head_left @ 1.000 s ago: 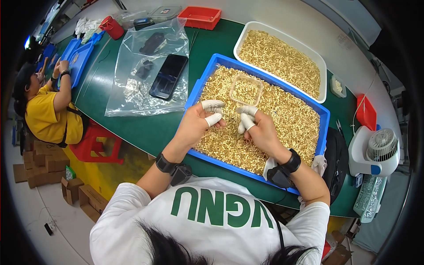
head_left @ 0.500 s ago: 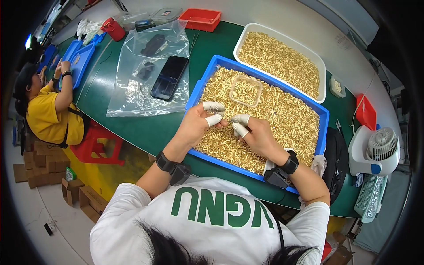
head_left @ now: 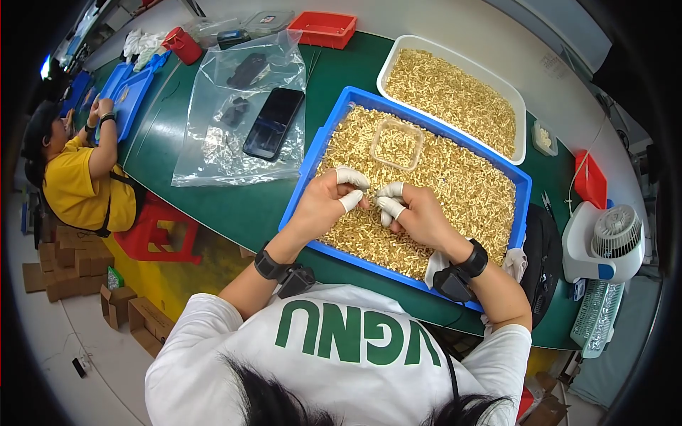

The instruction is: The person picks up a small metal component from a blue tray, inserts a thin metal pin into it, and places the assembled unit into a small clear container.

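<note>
My left hand and my right hand are close together over a blue tray full of small gold-coloured metal pieces. White finger cots cover the thumb and forefinger of each. Both hands are pinched; whatever lies between the fingertips is too small to make out. Just beyond the hands, a small clear square container rests on the pieces, with more of them inside. Each wrist carries a black strap with a small box.
A white tray of similar pieces stands behind. To the left, a phone lies on a clear plastic bag. At right are a white fan and a black bag. A person in yellow works far left.
My fingertips have shifted slightly, and the right hand has turned a little, its fingers curling more. Both hands stay over the blue tray.
</note>
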{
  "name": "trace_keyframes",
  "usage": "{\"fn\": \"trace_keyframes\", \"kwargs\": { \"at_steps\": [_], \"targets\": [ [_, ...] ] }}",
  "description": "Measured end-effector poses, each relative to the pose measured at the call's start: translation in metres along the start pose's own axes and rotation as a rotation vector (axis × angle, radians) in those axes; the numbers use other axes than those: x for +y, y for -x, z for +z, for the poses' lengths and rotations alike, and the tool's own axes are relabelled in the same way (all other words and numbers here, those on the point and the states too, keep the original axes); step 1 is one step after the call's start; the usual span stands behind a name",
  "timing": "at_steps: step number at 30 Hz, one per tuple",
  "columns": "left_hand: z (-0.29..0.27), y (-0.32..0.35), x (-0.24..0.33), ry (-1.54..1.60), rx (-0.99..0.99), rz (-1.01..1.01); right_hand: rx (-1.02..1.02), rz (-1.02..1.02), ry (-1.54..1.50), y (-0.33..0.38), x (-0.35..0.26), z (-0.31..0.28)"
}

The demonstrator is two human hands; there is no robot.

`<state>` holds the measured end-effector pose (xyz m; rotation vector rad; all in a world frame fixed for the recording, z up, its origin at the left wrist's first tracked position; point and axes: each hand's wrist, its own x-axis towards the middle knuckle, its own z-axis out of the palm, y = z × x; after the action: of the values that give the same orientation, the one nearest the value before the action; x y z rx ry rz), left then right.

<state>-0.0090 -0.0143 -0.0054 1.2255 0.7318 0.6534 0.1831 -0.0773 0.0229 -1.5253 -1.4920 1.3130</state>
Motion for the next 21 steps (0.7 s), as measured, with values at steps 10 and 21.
{"fn": "trace_keyframes", "kwargs": {
  "at_steps": [10,21],
  "targets": [
    [0.02,0.0,0.003,-0.617,0.145,0.384,-0.014,0.022,-0.101,-0.004,0.009,0.005],
    [0.021,0.003,-0.011,-1.389,0.005,0.494,0.21,0.128,-0.279,-0.018,0.014,-0.015]
  ]
}}
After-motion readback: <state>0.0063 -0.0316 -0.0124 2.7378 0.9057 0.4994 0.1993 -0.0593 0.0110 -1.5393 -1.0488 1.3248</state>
